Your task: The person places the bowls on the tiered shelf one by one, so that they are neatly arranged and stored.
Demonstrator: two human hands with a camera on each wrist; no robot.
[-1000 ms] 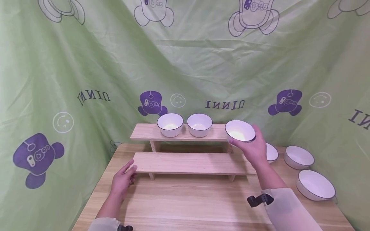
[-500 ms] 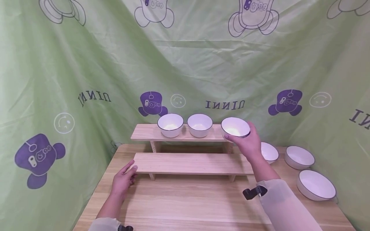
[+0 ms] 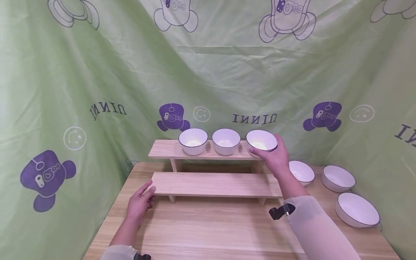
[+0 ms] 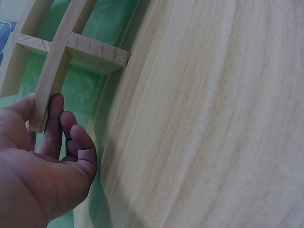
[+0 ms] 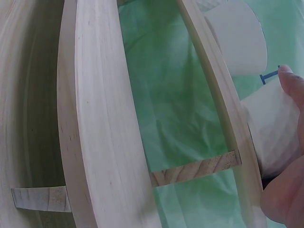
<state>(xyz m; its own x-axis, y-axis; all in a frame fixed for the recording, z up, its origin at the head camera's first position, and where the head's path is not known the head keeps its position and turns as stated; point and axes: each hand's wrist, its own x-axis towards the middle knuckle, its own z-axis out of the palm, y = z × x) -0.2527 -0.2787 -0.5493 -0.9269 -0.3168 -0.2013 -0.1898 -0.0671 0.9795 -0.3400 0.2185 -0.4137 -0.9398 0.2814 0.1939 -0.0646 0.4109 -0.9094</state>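
Observation:
My right hand (image 3: 276, 156) grips a white bowl (image 3: 261, 140) with a dark rim, thumb at its near side and fingers round the right. The bowl is at the right end of the upper wooden shelf (image 3: 165, 148); in the right wrist view the bowl (image 5: 275, 128) meets the shelf edge. Two similar bowls, a left one (image 3: 193, 141) and a middle one (image 3: 226, 142), stand along that shelf. At the left end of the lower shelf (image 3: 214, 184), my left hand (image 3: 139, 202) pinches the board (image 4: 47, 97) between thumb and fingers, as the left wrist view shows.
On the table's right side sit three more white bowls: one behind my right forearm (image 3: 302, 172), one at the back (image 3: 338, 178) and one nearer (image 3: 357, 209). A green printed curtain (image 3: 208, 79) hangs behind and beside the wooden table (image 3: 208, 227).
My right hand has carried its bowl left and back, closer to the middle bowl and onto the upper shelf's right end. The left hand has stayed at the lower shelf's end.

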